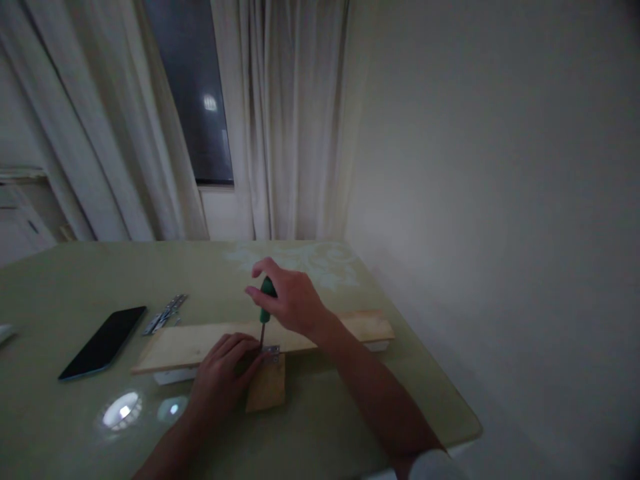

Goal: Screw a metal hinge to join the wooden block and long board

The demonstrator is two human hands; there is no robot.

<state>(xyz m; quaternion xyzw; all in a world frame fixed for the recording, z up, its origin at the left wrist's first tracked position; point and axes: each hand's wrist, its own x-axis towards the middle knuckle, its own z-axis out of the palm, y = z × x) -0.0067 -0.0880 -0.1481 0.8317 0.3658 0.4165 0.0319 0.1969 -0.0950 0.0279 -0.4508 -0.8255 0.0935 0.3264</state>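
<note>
Green table [325, 420] by pale curtains. Near its front edge, the right hand [293, 300] is wrapped tight around a green screwdriver [267, 290], standing tip-down on a metal hinge [273, 349] joining a long board [190, 343] and small block [267, 390]. The left hand [223, 380] presses flat there, holding nothing. A phone [105, 341] lies toward the left edge.

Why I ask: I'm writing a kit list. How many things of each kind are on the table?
Boards: 2, long board and short board
Screwdriver: 1
Phone: 1
White supports: 2
Hinges: 1 hinge at the tool's tip, plus loose hinges too small to count
Total: 7, plus the loose ones
</note>
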